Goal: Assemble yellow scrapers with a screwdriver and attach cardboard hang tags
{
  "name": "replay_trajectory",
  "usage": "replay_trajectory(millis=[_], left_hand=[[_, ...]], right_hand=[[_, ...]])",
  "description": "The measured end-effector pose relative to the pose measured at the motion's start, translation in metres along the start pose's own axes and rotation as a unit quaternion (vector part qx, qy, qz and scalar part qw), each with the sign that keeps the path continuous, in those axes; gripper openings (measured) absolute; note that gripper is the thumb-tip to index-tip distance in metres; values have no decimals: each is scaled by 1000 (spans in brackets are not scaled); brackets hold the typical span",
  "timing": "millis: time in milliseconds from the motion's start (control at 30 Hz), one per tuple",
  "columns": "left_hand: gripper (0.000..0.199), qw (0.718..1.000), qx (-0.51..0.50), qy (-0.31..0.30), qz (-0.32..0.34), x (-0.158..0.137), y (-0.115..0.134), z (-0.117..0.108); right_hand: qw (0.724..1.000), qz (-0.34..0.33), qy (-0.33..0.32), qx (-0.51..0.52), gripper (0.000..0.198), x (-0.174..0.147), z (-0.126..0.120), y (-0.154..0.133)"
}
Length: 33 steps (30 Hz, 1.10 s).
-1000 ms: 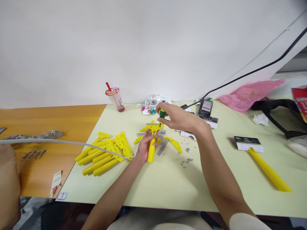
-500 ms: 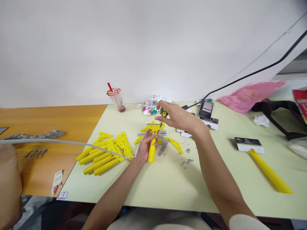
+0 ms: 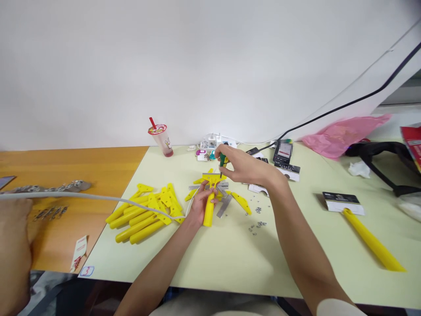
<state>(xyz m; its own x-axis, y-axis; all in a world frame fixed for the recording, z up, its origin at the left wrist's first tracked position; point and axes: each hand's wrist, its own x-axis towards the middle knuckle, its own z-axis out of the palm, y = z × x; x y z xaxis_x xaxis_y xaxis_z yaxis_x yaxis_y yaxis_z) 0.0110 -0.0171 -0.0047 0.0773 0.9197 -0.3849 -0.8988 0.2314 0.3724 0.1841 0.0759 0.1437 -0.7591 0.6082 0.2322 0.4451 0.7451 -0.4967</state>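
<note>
My left hand (image 3: 201,205) is wrapped round the handle of a yellow scraper (image 3: 208,213), whose wide head with a metal blade edge points away from me. In my right hand (image 3: 237,162) is a green and yellow screwdriver (image 3: 223,160), held upright with its tip at the right side of the scraper head. Beneath the head lie loose metal blades (image 3: 224,206) and yellow head pieces (image 3: 241,203). Small screws and nuts (image 3: 258,224) are scattered to the right. To the left rests a pile of yellow scraper handles (image 3: 143,224).
A drink cup (image 3: 162,140) with a red straw stands near the wall. A white cable (image 3: 108,198) crosses the left side, by another person's arm (image 3: 15,250). A packaged yellow scraper (image 3: 373,239) lies at right, with a pink bag (image 3: 342,135) behind.
The screwdriver has tipped more upright over the right side of the scraper head, and my right hand has shifted slightly. The whole view has moved down a little.
</note>
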Motion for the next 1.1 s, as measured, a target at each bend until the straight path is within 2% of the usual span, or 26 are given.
replay_trajectory(millis=[100, 233, 433, 600, 733, 967, 1100], left_hand=[[63, 1000, 10, 3, 5, -2, 0, 2], [65, 1000, 26, 5, 13, -3, -1, 2], [67, 1000, 28, 10, 5, -3, -6, 3], [69, 999, 28, 24, 0, -6, -9, 9], [69, 999, 23, 30, -2, -8, -9, 11], [70, 1000, 17, -5, 10, -9, -7, 9], [68, 1000, 6, -1, 14, -7, -7, 7]], right_hand=[[1000, -5, -10, 13, 24, -2, 0, -2], [1000, -11, 5, -12, 11, 0, 1, -12], [997, 48, 12, -62, 13, -1, 9, -18], [999, 51, -12, -13, 27, -9, 8, -15], [998, 56, -32, 20, 24, -12, 1, -20], [997, 62, 31, 32, 33, -16, -4, -21], [997, 69, 20, 11, 25, -15, -3, -21]])
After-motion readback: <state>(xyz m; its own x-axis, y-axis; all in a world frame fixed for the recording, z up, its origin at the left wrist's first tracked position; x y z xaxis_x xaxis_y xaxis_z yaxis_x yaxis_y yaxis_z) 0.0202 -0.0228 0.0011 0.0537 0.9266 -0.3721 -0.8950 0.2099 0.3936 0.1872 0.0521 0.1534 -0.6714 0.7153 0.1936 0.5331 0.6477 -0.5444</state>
